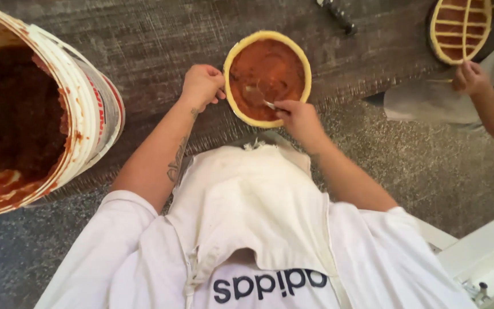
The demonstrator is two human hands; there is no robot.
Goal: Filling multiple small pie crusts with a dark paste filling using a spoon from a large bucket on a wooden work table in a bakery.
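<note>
Red fruit filling covers the floor of a round, pale-rimmed pastry tart shell (267, 78) sitting on the dark, flour-dusted worktop (144, 40), straight ahead of the person at twelve o'clock. Right hand (298, 117) is closed around a small metal spoon (261, 98), bowl down in the filling near the shell's six o'clock edge. Left hand (201, 86) is curled into a loose fist, knuckles touching the rim at nine o'clock, steadying it. Whether that hand pinches the rim I cannot tell; the fingers are tucked under.

Judgement: spreading goes best with the spoon's back kept flat and worked outward, stopping short of the raised edge so the rim stays clean.

At nine o'clock, a large white plastic bucket (87, 109) holds the same red preserve. At two o'clock, another person's hand (469, 77) rests below a lattice-topped tart (461, 28).
</note>
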